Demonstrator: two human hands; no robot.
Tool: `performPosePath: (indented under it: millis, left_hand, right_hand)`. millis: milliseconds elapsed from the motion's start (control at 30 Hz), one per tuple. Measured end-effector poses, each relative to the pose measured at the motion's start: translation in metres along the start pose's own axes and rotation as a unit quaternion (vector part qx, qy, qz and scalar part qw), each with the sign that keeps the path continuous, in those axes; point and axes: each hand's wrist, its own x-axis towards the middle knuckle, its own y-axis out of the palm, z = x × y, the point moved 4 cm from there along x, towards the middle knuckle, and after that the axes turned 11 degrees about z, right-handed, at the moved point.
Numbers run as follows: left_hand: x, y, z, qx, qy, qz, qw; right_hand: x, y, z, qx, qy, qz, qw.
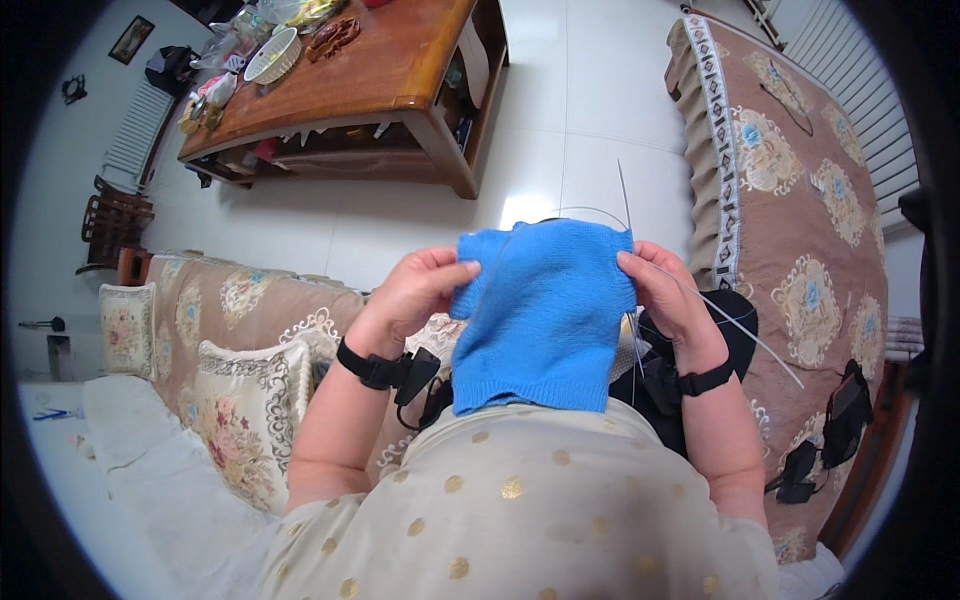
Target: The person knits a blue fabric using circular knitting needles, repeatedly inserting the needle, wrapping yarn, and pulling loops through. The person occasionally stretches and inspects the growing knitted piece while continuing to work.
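A piece of blue knitting (544, 315) with a ribbed lower edge is spread upright before my torso, its bottom resting against my cream dotted top. My left hand (431, 289) pinches its left edge near the upper corner, thumb in front. My right hand (664, 285) grips the right edge just below the upper corner. A thin knitting needle (623, 195) points up from that corner, and a pale needle or cable (750, 335) runs out from my right hand to the lower right. More thin needles hang below the right edge. Both wrists wear black straps.
A wooden coffee table (360, 112) stands ahead at the left, with a white plastic basket (274, 56) and bags on it. A patterned sofa cushion (247, 420) lies at my left. On the covered seat (795, 217) at right are black straps and a dark device (847, 397).
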Motion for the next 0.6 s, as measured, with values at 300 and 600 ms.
performPosePath:
  millis: [300, 600]
  left_hand:
    - [0.000, 0.021, -0.025, -0.100, 0.123, -0.077, 0.984]
    - [0.046, 0.013, 0.010, -0.138, 0.107, -0.027, 0.984]
  right_hand:
    - [0.004, 0.025, 0.042, 0.027, -0.064, -0.018, 0.997]
    - [0.031, -0.015, 0.001, 0.201, -0.103, -0.042, 0.973]
